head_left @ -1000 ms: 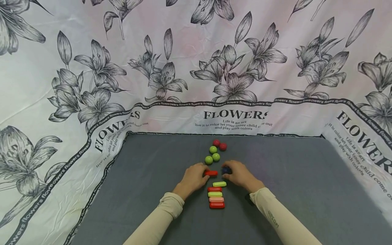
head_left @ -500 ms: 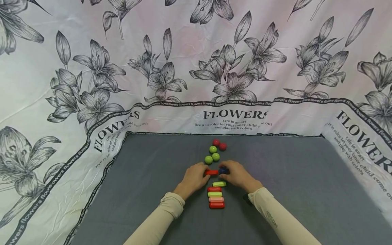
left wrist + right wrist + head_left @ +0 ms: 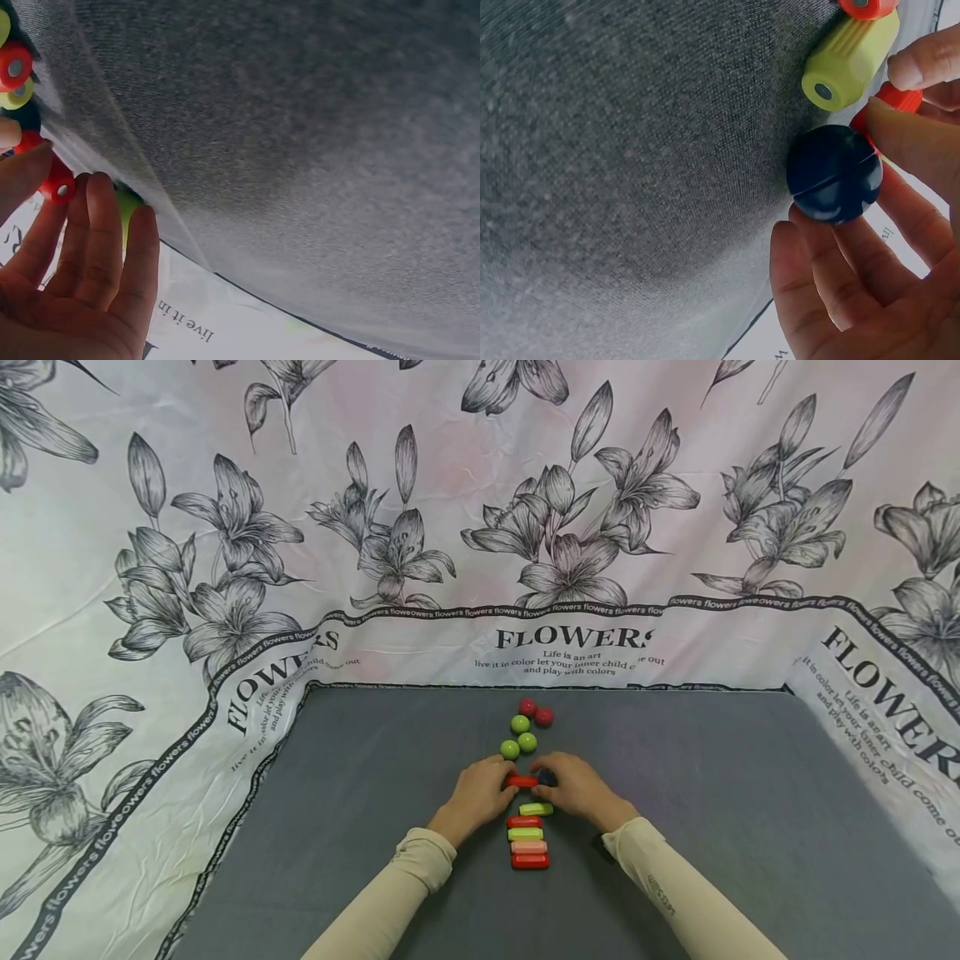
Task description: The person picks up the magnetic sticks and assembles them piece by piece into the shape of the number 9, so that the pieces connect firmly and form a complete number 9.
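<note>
Bent fingers (image 3: 874, 262) round bar (image 3: 522, 782), blue ball (image 3: 831, 169)

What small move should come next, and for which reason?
I would probably press the dark blue ball onto the red stick: the left hand grips the stick, the right hand holds the ball at its end, and whether ball and stick are joined is unclear.

A white cloth (image 3: 450, 477) is hanging behind the grey bench (image 3: 375, 752), its side stretches angling forward at left and right. Black line-drawn lilies (image 3: 573, 568) are covering it, and pale pink is tinting its middle. A dark lettered band (image 3: 487, 612) is running above the word FLOWERS (image 3: 573, 639), and a thinner dark trim (image 3: 420, 687) is edging the bench.
</note>
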Tool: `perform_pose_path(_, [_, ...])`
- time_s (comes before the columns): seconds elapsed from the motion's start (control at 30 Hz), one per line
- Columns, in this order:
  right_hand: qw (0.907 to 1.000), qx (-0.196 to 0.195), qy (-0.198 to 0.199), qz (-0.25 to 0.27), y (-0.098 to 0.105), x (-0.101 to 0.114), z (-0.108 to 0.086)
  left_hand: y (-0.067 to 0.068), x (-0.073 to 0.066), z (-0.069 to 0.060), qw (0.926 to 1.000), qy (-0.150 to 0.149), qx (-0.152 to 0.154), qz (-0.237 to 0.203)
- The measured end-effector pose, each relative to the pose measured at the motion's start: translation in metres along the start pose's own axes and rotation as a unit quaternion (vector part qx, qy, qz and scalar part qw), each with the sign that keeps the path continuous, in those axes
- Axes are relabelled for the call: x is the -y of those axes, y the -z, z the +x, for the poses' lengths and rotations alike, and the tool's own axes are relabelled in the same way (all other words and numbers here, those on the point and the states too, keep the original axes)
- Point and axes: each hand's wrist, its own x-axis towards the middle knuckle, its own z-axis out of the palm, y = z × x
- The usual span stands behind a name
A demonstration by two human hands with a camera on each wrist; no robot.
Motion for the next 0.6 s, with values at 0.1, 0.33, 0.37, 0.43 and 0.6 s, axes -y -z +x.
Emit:
perform_pose_path(0.1, [0.9999,0.001,0.004,-0.010,-0.001,0.001,0.001,0.000,-0.001,0.001,1.0000,-0.005,0.000,-0.002])
perform_pose_path(0.33, [0.9996,0.002,0.013,-0.024,-0.003,-0.001,0.001,0.008,0.004,0.003,0.9993,0.016,-0.003,-0.033])
perform_pose_path(0.37, [0.9996,0.002,0.012,-0.024,-0.003,-0.001,0.001,0.010,0.006,0.004,0.9987,0.022,-0.011,-0.044])
perform_pose_path(0.43, [0.9996,0.003,0.007,-0.027,-0.003,-0.002,0.000,0.015,0.012,0.007,0.9967,0.039,-0.038,-0.061])
perform_pose_path(0.6, [0.9993,0.002,0.000,-0.036,-0.003,-0.005,-0.002,0.021,0.025,0.018,0.9892,0.075,-0.109,-0.064])
